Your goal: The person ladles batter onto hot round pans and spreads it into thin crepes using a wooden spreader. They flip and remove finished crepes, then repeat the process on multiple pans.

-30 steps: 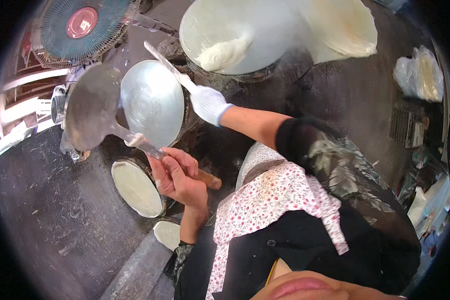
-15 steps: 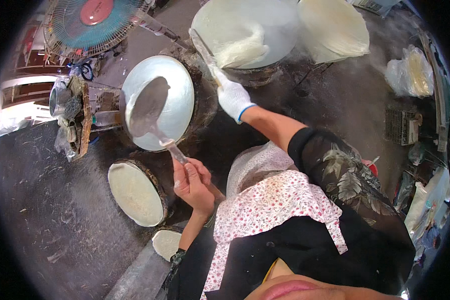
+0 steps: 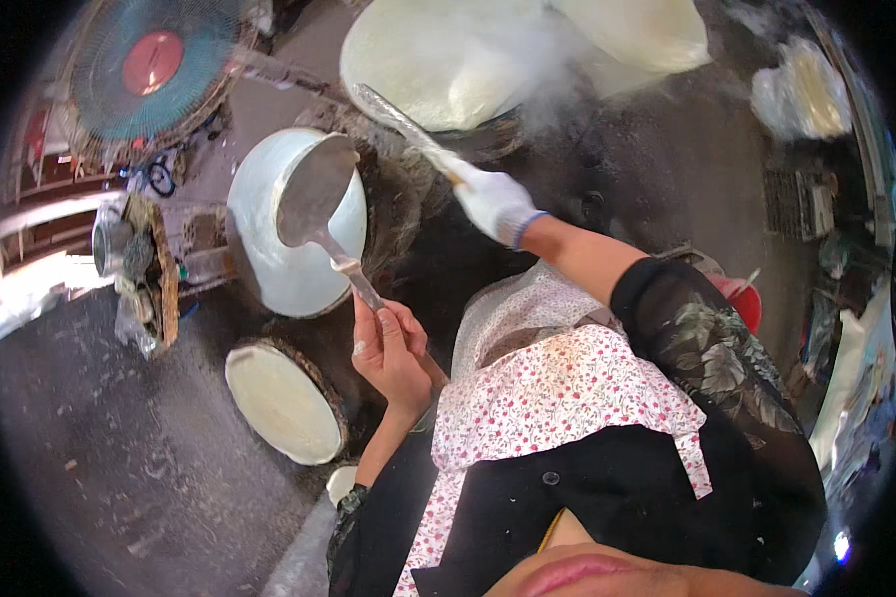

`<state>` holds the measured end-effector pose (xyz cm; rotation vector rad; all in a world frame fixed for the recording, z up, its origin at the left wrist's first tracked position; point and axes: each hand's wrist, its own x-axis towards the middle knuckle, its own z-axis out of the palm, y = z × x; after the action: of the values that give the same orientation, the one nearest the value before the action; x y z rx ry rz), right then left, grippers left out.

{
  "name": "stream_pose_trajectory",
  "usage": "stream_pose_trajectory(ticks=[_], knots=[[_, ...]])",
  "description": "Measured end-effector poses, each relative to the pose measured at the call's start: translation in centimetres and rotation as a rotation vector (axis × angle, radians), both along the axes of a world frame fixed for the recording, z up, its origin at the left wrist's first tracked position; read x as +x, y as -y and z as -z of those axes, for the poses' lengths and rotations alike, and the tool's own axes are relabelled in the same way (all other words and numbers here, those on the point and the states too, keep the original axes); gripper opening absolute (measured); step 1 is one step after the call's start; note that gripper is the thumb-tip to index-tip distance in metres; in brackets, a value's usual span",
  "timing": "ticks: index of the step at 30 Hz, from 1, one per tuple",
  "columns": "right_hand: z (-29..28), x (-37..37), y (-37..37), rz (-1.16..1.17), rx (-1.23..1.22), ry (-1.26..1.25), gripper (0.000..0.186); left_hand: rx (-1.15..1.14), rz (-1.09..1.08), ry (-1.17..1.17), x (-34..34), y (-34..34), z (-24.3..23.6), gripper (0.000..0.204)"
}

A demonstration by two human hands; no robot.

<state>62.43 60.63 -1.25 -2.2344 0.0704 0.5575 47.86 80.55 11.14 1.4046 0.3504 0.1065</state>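
Observation:
My left hand (image 3: 389,348) grips the handle of a metal ladle (image 3: 314,194), whose bowl hangs over a round pot of white batter (image 3: 269,269). My right hand (image 3: 495,202), in a white glove, holds a long flat metal spatula (image 3: 398,119) that reaches onto a steaming round cloth-covered pan (image 3: 448,60) with a thin white sheet on it. A second white round surface (image 3: 637,30) lies to the right of it. My flowered apron and black sleeves fill the lower middle.
A round tray with a pale sheet (image 3: 281,401) sits at lower left on the dark floor. A teal fan with a red hub (image 3: 149,70) stands at top left. Pots and clutter (image 3: 134,259) lie at left, bags (image 3: 806,90) at upper right.
The ladle has swung from left of the batter pot to over it and turned bowl-up. My gloved hand and spatula have moved right, toward the steaming pan.

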Motion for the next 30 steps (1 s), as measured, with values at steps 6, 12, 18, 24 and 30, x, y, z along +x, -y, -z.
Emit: stream_pose_trajectory(ticks=[6, 12, 18, 24, 30], knots=[[1.7, -1.0, 7.8, 0.489, 0.336, 0.419, 0.052, 0.041, 0.075, 0.017, 1.5, 2.0, -0.1, 0.049], [0.5, -0.4, 10.1, 0.100, 0.277, 0.221, 0.054, -0.021, 0.076, 0.019, 2.1, 6.1, -1.2, 0.050], [-1.3, 3.7, 13.9, 0.400, 0.469, -0.107, 0.047, 0.033, 0.059, -0.008, 2.2, 9.0, -1.8, 0.050], [0.4, 1.1, 13.8, 0.048, 0.187, 0.294, 0.047, -0.004, 0.048, 0.014, 2.4, 10.9, -2.3, 0.036], [-2.2, 3.9, 17.4, 0.182, 0.270, 0.344, 0.044, 0.002, -0.004, -0.047, 3.0, 13.2, -2.3, 0.033]])
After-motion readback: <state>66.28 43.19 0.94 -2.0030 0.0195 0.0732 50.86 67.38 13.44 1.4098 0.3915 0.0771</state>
